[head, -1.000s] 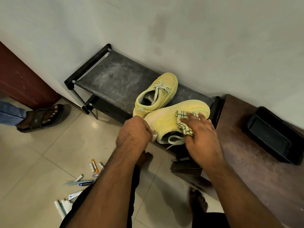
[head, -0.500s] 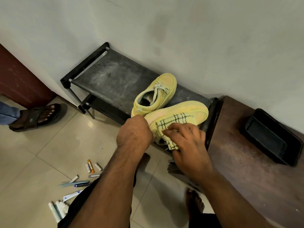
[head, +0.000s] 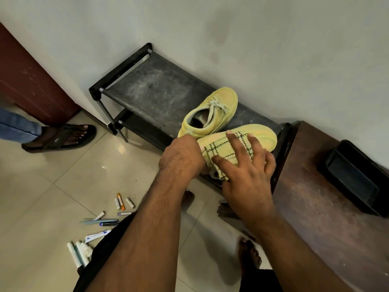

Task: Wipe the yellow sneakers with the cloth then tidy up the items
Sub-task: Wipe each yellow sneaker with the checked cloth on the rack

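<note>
Two yellow sneakers [head: 210,114] were kept on the rack [head: 151,91]; the nearer's heel was gripped by the left hand [head: 181,157] for steadiness; the cloth [head: 225,148] was pressed flat under the right hand [head: 246,175], fingers spread.

Two yellow sneakers sit side by side on the right end of a dusty black shoe rack [head: 155,95] against the wall. The far sneaker [head: 212,112] stands upright, its pale laces tied and its opening facing the camera. The near sneaker [head: 263,135] lies on its side, with a yellow cloth [head: 223,147] with dark checked lines spread over its side.
</note>
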A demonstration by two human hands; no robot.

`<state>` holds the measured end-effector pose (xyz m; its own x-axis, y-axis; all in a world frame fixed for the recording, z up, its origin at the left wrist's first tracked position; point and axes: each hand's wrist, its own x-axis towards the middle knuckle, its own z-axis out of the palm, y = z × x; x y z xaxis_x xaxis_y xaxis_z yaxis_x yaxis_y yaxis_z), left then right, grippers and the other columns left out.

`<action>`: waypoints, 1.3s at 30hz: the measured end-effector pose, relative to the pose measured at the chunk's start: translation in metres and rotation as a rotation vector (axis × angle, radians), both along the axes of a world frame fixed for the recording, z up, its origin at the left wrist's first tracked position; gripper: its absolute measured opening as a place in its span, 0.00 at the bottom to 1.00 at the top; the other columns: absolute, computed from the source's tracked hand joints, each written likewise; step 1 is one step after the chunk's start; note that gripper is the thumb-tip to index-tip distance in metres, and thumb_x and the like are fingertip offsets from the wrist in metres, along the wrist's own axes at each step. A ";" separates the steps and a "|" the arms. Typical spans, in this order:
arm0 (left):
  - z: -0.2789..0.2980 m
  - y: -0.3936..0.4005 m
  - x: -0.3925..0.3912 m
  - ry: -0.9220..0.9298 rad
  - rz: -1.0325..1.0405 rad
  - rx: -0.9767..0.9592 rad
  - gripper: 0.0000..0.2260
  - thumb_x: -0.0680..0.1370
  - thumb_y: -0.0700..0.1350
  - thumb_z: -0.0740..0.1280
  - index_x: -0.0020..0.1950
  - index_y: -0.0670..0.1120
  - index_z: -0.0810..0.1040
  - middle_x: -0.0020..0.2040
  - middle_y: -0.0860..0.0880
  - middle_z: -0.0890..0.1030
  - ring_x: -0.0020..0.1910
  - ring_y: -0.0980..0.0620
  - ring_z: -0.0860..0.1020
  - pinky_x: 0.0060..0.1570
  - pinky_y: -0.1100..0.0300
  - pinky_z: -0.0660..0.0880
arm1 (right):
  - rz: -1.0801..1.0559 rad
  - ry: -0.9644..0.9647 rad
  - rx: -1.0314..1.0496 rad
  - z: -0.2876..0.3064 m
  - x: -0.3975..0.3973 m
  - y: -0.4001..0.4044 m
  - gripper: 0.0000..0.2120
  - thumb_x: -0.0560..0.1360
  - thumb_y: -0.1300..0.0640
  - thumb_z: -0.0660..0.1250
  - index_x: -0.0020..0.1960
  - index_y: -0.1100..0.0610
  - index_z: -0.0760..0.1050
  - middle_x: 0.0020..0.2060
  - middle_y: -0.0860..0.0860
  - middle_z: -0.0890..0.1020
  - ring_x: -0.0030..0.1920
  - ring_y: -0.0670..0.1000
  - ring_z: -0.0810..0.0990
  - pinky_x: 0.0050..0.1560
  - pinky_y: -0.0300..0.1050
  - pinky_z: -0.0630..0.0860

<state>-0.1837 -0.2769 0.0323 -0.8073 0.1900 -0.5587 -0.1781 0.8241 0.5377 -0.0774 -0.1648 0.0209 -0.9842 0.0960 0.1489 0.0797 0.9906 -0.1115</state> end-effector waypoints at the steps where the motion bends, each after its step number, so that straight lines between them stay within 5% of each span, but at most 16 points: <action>1: 0.000 -0.002 -0.001 0.007 0.004 0.003 0.12 0.66 0.45 0.77 0.47 0.46 0.81 0.44 0.47 0.82 0.44 0.47 0.81 0.47 0.50 0.81 | 0.060 0.018 0.019 -0.002 0.002 -0.005 0.17 0.67 0.59 0.66 0.54 0.48 0.80 0.72 0.53 0.66 0.72 0.63 0.58 0.65 0.68 0.56; 7: 0.005 -0.003 -0.003 -0.071 0.036 0.068 0.15 0.63 0.44 0.80 0.47 0.45 0.83 0.45 0.47 0.83 0.46 0.47 0.81 0.49 0.49 0.81 | -0.127 0.044 0.017 0.005 -0.006 0.011 0.21 0.65 0.59 0.68 0.57 0.48 0.78 0.74 0.54 0.62 0.73 0.63 0.54 0.66 0.69 0.55; 10: 0.005 -0.003 -0.003 -0.067 0.038 0.086 0.11 0.65 0.42 0.78 0.46 0.44 0.83 0.44 0.45 0.83 0.45 0.46 0.82 0.48 0.49 0.81 | 0.048 0.093 0.057 -0.004 -0.001 0.003 0.18 0.68 0.59 0.64 0.57 0.48 0.77 0.74 0.54 0.63 0.73 0.64 0.56 0.66 0.69 0.55; 14: 0.007 -0.002 -0.003 -0.104 0.049 0.136 0.13 0.62 0.41 0.80 0.43 0.43 0.83 0.42 0.44 0.84 0.44 0.44 0.83 0.46 0.48 0.82 | -0.116 0.098 -0.035 0.001 -0.007 0.011 0.22 0.65 0.59 0.63 0.58 0.47 0.79 0.74 0.54 0.63 0.73 0.63 0.55 0.65 0.67 0.56; 18: 0.005 -0.003 -0.005 -0.117 0.055 0.133 0.12 0.63 0.40 0.79 0.44 0.42 0.83 0.43 0.43 0.84 0.45 0.44 0.83 0.47 0.48 0.82 | 0.068 0.115 0.046 -0.006 -0.001 0.005 0.19 0.68 0.60 0.63 0.58 0.49 0.78 0.73 0.55 0.65 0.73 0.64 0.57 0.65 0.67 0.56; 22: 0.002 -0.002 -0.005 -0.101 0.061 0.097 0.16 0.62 0.42 0.81 0.46 0.42 0.83 0.45 0.44 0.83 0.47 0.44 0.82 0.49 0.48 0.81 | -0.221 0.088 -0.087 0.001 -0.006 0.026 0.24 0.64 0.59 0.62 0.59 0.48 0.78 0.73 0.53 0.63 0.73 0.61 0.54 0.65 0.67 0.58; 26: 0.000 -0.003 -0.005 -0.077 0.037 0.042 0.18 0.62 0.46 0.81 0.47 0.44 0.82 0.45 0.45 0.83 0.46 0.45 0.82 0.49 0.48 0.81 | 0.003 0.086 -0.117 -0.008 -0.001 0.021 0.24 0.66 0.60 0.57 0.60 0.52 0.77 0.69 0.52 0.71 0.72 0.58 0.62 0.65 0.63 0.61; 29: -0.001 -0.002 -0.003 -0.077 0.015 0.026 0.19 0.62 0.46 0.81 0.49 0.45 0.81 0.47 0.46 0.82 0.48 0.46 0.81 0.50 0.49 0.80 | -0.124 0.096 -0.313 -0.010 -0.006 0.041 0.26 0.65 0.63 0.58 0.62 0.53 0.77 0.62 0.50 0.77 0.67 0.53 0.71 0.65 0.61 0.67; 35: 0.003 0.004 0.005 0.002 -0.022 -0.034 0.13 0.67 0.46 0.77 0.49 0.46 0.81 0.47 0.48 0.82 0.47 0.48 0.81 0.49 0.51 0.80 | -0.008 0.068 -0.378 -0.011 -0.001 0.031 0.28 0.65 0.66 0.59 0.65 0.56 0.75 0.63 0.50 0.76 0.67 0.46 0.68 0.69 0.49 0.63; 39: 0.016 0.009 0.013 -0.001 -0.061 -0.033 0.21 0.64 0.57 0.79 0.47 0.46 0.79 0.44 0.49 0.81 0.46 0.48 0.80 0.44 0.55 0.77 | -0.264 0.104 -0.481 -0.010 -0.003 0.045 0.25 0.70 0.68 0.61 0.66 0.55 0.74 0.64 0.50 0.76 0.65 0.44 0.69 0.69 0.48 0.66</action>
